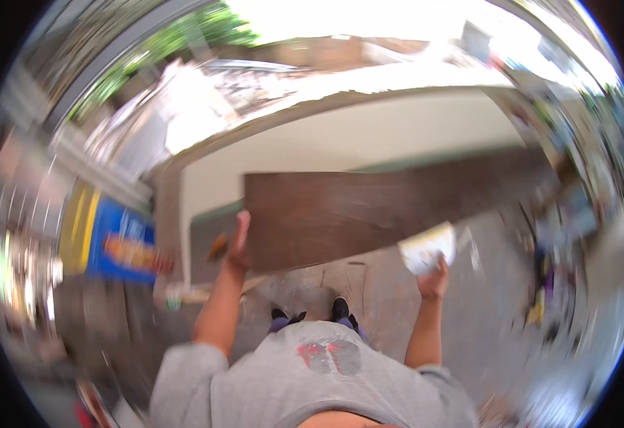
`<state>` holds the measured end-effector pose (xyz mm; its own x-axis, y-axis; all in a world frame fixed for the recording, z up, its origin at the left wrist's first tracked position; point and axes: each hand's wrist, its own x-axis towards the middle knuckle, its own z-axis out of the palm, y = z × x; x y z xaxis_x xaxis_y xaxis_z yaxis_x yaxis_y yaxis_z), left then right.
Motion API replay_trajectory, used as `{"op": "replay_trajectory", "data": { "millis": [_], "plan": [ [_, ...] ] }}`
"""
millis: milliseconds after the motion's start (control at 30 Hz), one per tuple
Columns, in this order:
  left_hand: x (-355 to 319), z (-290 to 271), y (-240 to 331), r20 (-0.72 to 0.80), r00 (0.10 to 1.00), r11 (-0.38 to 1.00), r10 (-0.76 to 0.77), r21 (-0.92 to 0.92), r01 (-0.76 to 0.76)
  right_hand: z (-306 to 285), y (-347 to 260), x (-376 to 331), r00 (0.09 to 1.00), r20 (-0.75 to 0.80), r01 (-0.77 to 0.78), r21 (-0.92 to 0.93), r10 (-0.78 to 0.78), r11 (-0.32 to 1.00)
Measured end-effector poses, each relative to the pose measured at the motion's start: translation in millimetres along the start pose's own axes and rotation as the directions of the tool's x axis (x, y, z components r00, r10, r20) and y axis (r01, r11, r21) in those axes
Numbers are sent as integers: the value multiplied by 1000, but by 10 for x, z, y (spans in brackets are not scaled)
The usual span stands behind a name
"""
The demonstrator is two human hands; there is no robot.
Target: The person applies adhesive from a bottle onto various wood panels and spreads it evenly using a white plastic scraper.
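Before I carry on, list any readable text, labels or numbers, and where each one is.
None is readable.
Blue and yellow item: print too blurred.
White piece in the right hand: any marks too blurred.
Grey shirt: red and dark print, no words discernible.

From the torso's centre, the left forearm (219,307) slants toward 11 o'clock, its hand (239,242) upright with fingers extended together toward 12. The right forearm (424,332) rises almost straight to 12, its hand (434,280) lying toward 1 o'clock, lower than the left, with fingers bent inward.
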<state>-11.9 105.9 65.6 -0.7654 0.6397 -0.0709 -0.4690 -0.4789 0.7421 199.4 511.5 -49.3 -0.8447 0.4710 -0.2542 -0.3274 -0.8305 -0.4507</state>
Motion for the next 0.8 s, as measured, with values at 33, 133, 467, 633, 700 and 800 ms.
{"op": "replay_trajectory", "data": {
  "millis": [33, 133, 467, 633, 700, 800],
  "plan": [
    [9, 312, 37, 37, 997, 998, 60, 17, -61, -69, -116, -26, 996, -30, 88, -14, -89, 996],
    [-147, 360, 50, 10, 1000, 979, 19, -203, -16, -174, -294, 58, 977, 4, 213, 1, -213, 977],
    [-1323, 180, 240, -121, 969, 967, 214, -113, -228, -726, -461, 571, 933, 86, 319, 254, -349, 913],
    [-1821, 61, 330, -148, 947, 948, 286, -101, -302, -674, -359, 678, 864, 11, 482, 274, -504, 832],
    [-2108, 25, 293, -182, 923, 925, 339, -113, -362, -426, -290, 560, 819, -116, 572, 97, -561, 815],
    [-2595, -93, 214, -243, 858, 881, 453, -25, -472, -237, -230, 423, 790, -87, 599, -100, -606, 795]
  ]
}}
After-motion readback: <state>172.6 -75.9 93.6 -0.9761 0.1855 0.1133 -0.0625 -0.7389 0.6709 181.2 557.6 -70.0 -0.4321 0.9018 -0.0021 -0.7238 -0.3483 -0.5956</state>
